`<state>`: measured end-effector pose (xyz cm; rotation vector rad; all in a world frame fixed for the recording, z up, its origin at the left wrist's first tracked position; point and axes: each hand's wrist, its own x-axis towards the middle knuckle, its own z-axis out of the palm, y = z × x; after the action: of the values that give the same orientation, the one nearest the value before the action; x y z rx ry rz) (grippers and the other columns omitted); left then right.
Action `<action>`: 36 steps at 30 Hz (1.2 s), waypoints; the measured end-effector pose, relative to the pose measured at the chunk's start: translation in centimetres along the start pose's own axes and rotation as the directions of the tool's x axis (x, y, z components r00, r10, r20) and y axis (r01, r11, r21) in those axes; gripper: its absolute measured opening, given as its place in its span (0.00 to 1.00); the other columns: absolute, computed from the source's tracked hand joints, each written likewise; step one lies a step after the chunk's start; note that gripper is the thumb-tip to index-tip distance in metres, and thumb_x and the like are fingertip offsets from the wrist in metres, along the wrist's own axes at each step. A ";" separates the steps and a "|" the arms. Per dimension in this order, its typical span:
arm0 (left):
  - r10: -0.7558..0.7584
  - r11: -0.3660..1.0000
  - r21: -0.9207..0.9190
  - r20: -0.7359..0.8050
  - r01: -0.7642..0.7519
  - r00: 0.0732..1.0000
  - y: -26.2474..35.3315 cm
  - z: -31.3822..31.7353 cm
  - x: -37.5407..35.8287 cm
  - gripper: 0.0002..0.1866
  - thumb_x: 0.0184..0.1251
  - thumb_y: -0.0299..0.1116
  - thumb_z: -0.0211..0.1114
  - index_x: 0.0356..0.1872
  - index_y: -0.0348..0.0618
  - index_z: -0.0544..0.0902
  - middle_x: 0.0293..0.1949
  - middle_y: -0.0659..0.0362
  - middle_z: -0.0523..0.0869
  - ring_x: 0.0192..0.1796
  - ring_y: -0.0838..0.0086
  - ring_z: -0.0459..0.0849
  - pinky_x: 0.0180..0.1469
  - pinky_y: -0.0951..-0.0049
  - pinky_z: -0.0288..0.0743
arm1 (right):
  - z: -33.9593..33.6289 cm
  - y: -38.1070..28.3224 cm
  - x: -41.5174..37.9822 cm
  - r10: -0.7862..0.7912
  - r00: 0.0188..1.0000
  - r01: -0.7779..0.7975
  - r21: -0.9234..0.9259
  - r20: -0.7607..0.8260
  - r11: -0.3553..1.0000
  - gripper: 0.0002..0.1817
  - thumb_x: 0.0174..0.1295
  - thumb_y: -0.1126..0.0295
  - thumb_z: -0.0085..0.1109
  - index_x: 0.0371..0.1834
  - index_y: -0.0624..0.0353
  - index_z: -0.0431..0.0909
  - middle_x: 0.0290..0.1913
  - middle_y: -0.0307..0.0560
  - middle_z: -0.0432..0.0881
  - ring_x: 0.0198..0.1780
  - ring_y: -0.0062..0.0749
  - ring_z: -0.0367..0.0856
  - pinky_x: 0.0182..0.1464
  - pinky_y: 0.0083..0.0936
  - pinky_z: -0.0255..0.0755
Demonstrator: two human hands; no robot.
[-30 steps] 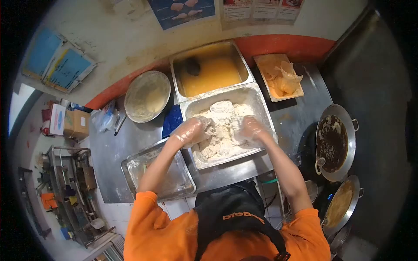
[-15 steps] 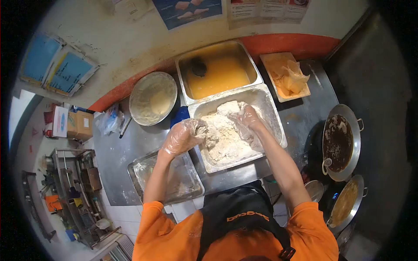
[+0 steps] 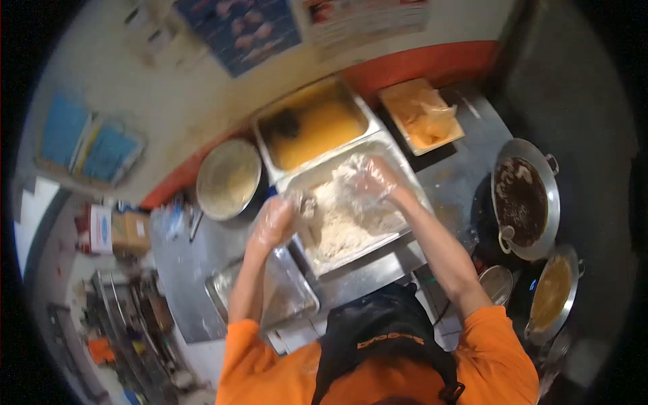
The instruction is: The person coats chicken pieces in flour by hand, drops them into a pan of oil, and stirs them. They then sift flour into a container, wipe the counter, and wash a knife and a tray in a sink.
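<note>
Both of my hands wear clear plastic gloves. My left hand [image 3: 275, 221] is at the left rim of a metal pan [image 3: 410, 171] of white flour [image 3: 343, 226], its fingers closed on a flour-coated lump [image 3: 308, 204]. My right hand [image 3: 379, 178] is over the far part of the same pan, fingers bent round a second, whiter floured lump [image 3: 351, 166]. The loose glove cuff hides part of the flour below it. What is under the coating of the lumps is hidden.
Behind the flour stands a pan of yellow liquid [image 3: 324, 128] with a dark object in it. A bowl [image 3: 229, 179] is at left, a shallow tray [image 3: 291, 293] nearer me, an orange-filled tray [image 3: 422, 115] at right. Two woks [image 3: 520, 202] of dark and brown liquid stand far right.
The view has tilted and shifted, with some blur. My right hand has lifted slightly at the floured lump; my left hand keeps its grip at the pan's left side.
</note>
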<state>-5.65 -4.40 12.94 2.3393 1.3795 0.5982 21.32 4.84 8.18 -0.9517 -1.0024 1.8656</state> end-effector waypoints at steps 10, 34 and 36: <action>0.135 0.924 -0.374 0.121 -0.081 0.983 22.5 5.0 9.9 0.14 0.53 0.21 0.75 0.41 0.34 0.84 0.38 0.53 0.90 0.40 0.73 0.88 0.41 0.74 0.82 | -14.5 -8.4 -25.1 -0.511 0.826 0.139 -0.792 -0.239 0.595 0.19 0.55 0.59 0.68 0.41 0.63 0.81 0.39 0.54 0.86 0.33 0.41 0.82 0.42 0.34 0.78; 0.795 0.598 -0.393 0.179 -0.699 0.579 70.3 65.6 14.3 0.13 0.67 0.36 0.57 0.47 0.41 0.81 0.40 0.46 0.85 0.43 0.55 0.85 0.46 0.53 0.79 | -56.3 8.2 -77.4 -0.527 0.082 -0.853 -0.333 -0.846 0.402 0.11 0.58 0.69 0.59 0.38 0.65 0.82 0.40 0.60 0.83 0.45 0.51 0.82 0.49 0.45 0.74; 0.737 0.672 -0.468 0.351 -0.574 0.577 70.7 61.6 14.5 0.12 0.66 0.36 0.57 0.41 0.42 0.84 0.41 0.46 0.87 0.43 0.53 0.86 0.46 0.53 0.79 | -49.2 1.5 -75.7 -0.684 0.164 -0.797 -0.504 -0.711 0.333 0.15 0.64 0.67 0.56 0.51 0.58 0.83 0.47 0.50 0.86 0.50 0.41 0.83 0.56 0.34 0.76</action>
<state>84.71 -29.57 -1.03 2.4411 0.0953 0.2791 93.93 -48.74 5.00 -2.5602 -0.9637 -0.2183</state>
